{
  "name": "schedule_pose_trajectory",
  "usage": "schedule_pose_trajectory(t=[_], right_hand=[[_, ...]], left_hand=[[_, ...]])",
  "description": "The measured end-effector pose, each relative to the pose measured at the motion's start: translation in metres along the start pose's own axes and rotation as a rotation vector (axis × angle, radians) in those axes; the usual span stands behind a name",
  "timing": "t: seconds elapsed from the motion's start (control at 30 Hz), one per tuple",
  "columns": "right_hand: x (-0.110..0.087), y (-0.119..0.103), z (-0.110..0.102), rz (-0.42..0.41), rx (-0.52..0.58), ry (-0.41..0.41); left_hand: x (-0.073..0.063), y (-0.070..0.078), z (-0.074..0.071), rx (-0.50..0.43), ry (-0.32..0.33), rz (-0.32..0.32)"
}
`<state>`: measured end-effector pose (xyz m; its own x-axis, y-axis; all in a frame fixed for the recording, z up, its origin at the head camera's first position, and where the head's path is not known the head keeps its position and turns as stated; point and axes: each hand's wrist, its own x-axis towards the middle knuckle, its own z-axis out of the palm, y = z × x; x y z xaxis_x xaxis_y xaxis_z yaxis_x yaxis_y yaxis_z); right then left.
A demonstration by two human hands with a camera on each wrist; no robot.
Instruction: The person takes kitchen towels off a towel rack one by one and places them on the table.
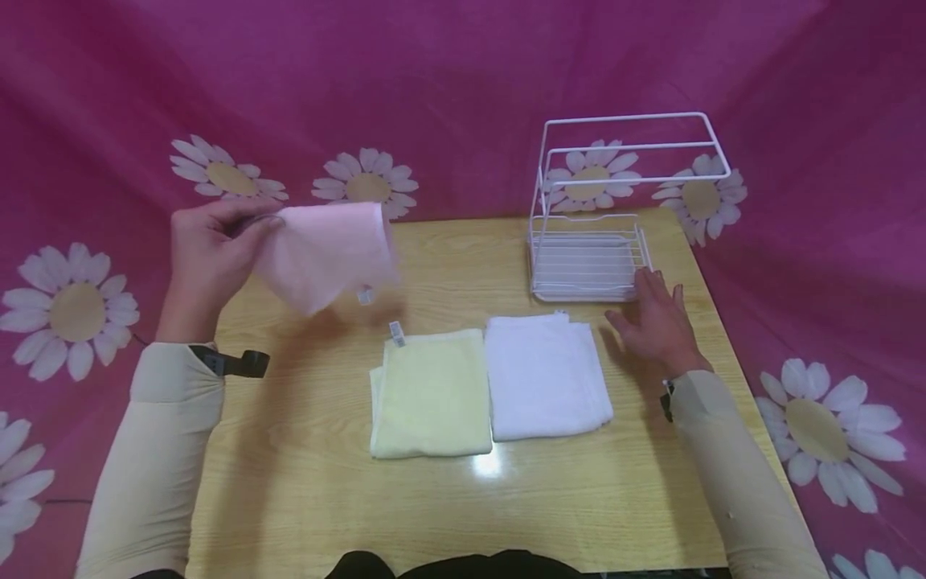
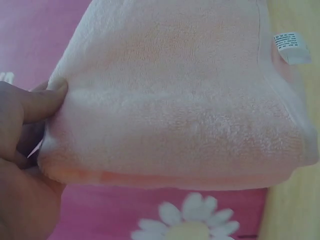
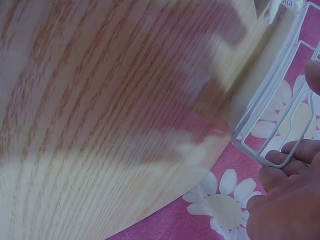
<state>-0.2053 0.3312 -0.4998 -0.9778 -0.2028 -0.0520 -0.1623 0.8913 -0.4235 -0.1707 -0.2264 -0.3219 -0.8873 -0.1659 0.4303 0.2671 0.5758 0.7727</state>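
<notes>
In the head view my left hand [image 1: 220,249] is raised over the table's left side and pinches a folded pink towel [image 1: 325,245] by its edge. The towel [image 2: 175,100] hangs off the table, its white label [image 2: 292,47] showing in the left wrist view. My right hand [image 1: 658,326] touches the front right corner of a white wire rack [image 1: 582,299], thumb spread away. In the right wrist view its fingers [image 3: 285,175] lie against the rack's wire corner. A folded yellow towel [image 1: 434,398] and a folded white towel [image 1: 546,378] lie side by side on the table.
The wooden table [image 1: 311,498] has its right edge just beyond the rack. The rack's upright frame [image 1: 629,119] rises at the back right. Behind and around hangs a magenta cloth [image 1: 448,96] with daisies.
</notes>
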Motion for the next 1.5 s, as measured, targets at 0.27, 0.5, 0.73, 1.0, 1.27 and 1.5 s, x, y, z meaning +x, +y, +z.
schedule_pose_trajectory(t=[0.27, 0.5, 0.73, 1.0, 1.27, 1.5], right_hand=[[0.001, 0.002, 0.0, 0.0, -0.006, 0.014], [0.0, 0.001, 0.001, 0.006, 0.007, -0.001], [-0.002, 0.003, 0.0, -0.017, -0.003, 0.019], [-0.001, 0.002, 0.002, -0.027, -0.005, 0.014], [0.0, 0.003, 0.004, -0.005, -0.004, 0.008], [0.001, 0.004, 0.004, -0.008, -0.01, 0.003]], left_hand=[[-0.024, -0.03, -0.006, 0.074, -0.054, -0.072], [-0.036, -0.052, -0.013, 0.041, -0.081, -0.131], [-0.044, -0.075, -0.013, 0.013, -0.145, -0.143], [-0.056, -0.092, -0.014, -0.016, -0.186, -0.151], [-0.058, -0.091, -0.02, 0.011, -0.245, -0.127], [-0.062, -0.087, -0.028, 0.063, -0.315, -0.183]])
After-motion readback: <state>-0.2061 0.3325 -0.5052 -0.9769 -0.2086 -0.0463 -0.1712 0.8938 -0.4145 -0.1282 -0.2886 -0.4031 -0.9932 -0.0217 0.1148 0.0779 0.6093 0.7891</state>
